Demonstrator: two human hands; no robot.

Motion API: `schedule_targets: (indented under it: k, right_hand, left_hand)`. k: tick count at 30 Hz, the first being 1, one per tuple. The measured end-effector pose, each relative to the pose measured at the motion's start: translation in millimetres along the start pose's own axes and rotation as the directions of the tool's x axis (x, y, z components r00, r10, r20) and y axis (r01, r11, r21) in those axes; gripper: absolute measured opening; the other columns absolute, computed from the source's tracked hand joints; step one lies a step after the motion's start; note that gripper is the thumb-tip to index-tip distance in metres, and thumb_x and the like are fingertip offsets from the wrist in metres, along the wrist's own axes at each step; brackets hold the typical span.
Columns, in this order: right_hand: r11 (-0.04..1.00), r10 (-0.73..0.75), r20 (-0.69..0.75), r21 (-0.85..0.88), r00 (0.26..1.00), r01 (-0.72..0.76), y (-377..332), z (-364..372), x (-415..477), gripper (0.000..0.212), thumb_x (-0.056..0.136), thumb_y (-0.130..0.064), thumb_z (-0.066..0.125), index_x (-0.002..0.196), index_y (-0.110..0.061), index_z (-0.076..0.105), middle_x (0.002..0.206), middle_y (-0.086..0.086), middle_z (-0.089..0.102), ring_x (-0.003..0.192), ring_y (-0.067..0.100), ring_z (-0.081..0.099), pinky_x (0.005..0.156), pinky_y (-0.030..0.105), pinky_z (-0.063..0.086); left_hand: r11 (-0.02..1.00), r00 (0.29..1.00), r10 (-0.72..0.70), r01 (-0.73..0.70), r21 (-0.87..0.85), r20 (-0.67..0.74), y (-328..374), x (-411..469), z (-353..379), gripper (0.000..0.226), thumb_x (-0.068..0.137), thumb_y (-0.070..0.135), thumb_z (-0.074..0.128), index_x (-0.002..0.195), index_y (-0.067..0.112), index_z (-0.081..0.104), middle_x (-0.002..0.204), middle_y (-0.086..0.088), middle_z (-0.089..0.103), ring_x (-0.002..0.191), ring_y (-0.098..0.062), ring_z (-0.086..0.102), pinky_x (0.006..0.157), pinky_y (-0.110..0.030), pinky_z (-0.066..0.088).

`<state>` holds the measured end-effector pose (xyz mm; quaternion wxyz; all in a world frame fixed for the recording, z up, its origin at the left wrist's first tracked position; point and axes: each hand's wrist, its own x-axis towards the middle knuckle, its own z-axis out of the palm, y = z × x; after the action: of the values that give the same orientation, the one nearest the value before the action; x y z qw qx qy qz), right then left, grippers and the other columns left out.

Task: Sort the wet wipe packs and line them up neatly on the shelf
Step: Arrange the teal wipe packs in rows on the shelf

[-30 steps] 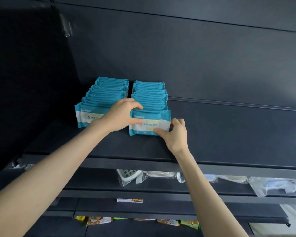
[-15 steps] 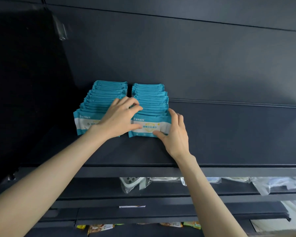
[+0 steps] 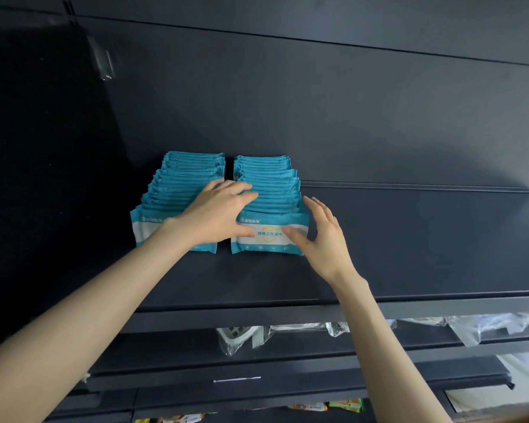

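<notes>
The wet wipe packs stand in two rows at the left part of the dark shelf, each pack upright and one behind the other: the left row and the right row, with a narrow gap between them.

One second ago the left hand was curled over the top edge of the front pack of the right row, and the right hand pinched its lower right corner. Now both grips are released. The left hand lies flat across the gap, its fingers straight and spread on the tops of the right row, and it holds nothing. The right hand is also open: its fingers are straight beside the right end of the row, and only its thumb touches the face of the front pack. If the fingers touch the side of the row, I cannot tell.

In my judgement, the front pack is now placed and the hands pass from putting it to pressing and squaring the row. Both rows look almost even, though the front packs stand a little wider than the back ones. A large bare part of the shelf lies to the right.
</notes>
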<state>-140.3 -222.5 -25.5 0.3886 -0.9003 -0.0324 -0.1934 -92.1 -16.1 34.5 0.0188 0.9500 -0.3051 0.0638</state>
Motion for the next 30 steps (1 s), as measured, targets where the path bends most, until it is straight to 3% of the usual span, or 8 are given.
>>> schedule_targets:
  k: [4,7,11,13,15,17,30]
  right_hand:
    - [0.993,0.040,-0.022,0.111,0.999,-0.037,-7,-9,22,0.045,0.094,-0.035,0.056,0.135,-0.019,0.047,0.132,-0.009,0.050,0.125,0.015,0.044,0.103,0.030,0.037]
    - [0.984,0.075,0.017,0.160,0.997,-0.076,-8,-11,48,0.037,0.096,-0.033,0.053,0.131,-0.020,0.052,0.126,-0.008,0.057,0.119,0.014,0.051,0.099,0.030,0.042]
    - [0.959,0.154,0.137,0.217,0.979,-0.181,-4,-10,80,0.034,0.099,-0.024,0.049,0.131,-0.014,0.050,0.114,-0.005,0.060,0.091,-0.001,0.059,0.063,0.005,0.045]
    - [0.955,0.180,0.199,0.199,0.963,-0.219,2,-8,95,0.039,0.099,-0.024,0.048,0.136,-0.011,0.047,0.120,-0.004,0.060,0.100,0.004,0.060,0.073,0.007,0.047]
    - [0.945,0.211,0.255,0.192,0.944,-0.263,8,-4,106,0.041,0.099,-0.027,0.047,0.138,-0.013,0.046,0.127,-0.003,0.059,0.115,0.012,0.058,0.094,0.021,0.046]
    - [0.930,0.233,0.310,0.205,0.922,-0.305,13,0,111,0.038,0.100,-0.030,0.044,0.136,-0.016,0.049,0.126,-0.004,0.061,0.117,0.013,0.057,0.104,0.033,0.043]
    - [0.889,0.240,0.360,0.291,0.901,-0.353,16,10,113,0.047,0.101,-0.035,0.039,0.145,-0.018,0.038,0.137,-0.005,0.054,0.124,0.011,0.051,0.109,0.036,0.038]
  left_hand:
    - [0.978,0.999,-0.024,0.031,-0.205,0.041,-3,14,-16,0.076,0.085,0.055,0.058,0.147,0.021,0.030,0.154,0.005,0.026,0.141,-0.016,0.022,0.113,-0.033,0.015]
    - [0.977,0.998,-0.036,0.046,-0.206,0.054,-8,31,-19,0.069,0.090,0.054,0.050,0.147,0.018,0.032,0.153,0.003,0.029,0.140,-0.016,0.026,0.115,-0.036,0.019]
    - [0.991,0.991,-0.045,0.060,-0.119,0.129,-14,55,-16,0.063,0.097,0.049,0.038,0.149,0.015,0.026,0.157,-0.001,0.022,0.144,-0.018,0.019,0.115,-0.036,0.014]
    - [0.995,0.979,-0.054,0.070,-0.078,0.195,-17,65,-13,0.065,0.098,0.052,0.034,0.151,0.016,0.020,0.159,-0.001,0.013,0.146,-0.017,0.012,0.116,-0.036,0.009]
    - [0.995,0.964,-0.067,0.084,-0.052,0.259,-22,74,-9,0.068,0.097,0.055,0.028,0.152,0.017,0.013,0.160,0.000,0.005,0.147,-0.015,0.005,0.118,-0.037,0.005]
    - [0.995,0.948,-0.073,0.091,-0.045,0.311,-26,79,-5,0.070,0.097,0.056,0.024,0.152,0.016,0.008,0.160,0.000,0.000,0.147,-0.013,-0.001,0.119,-0.038,0.001]
    - [0.996,0.945,-0.067,0.080,-0.028,0.320,-32,79,1,0.071,0.097,0.057,0.019,0.152,0.015,0.006,0.160,-0.001,-0.002,0.147,-0.013,-0.002,0.119,-0.038,-0.001]
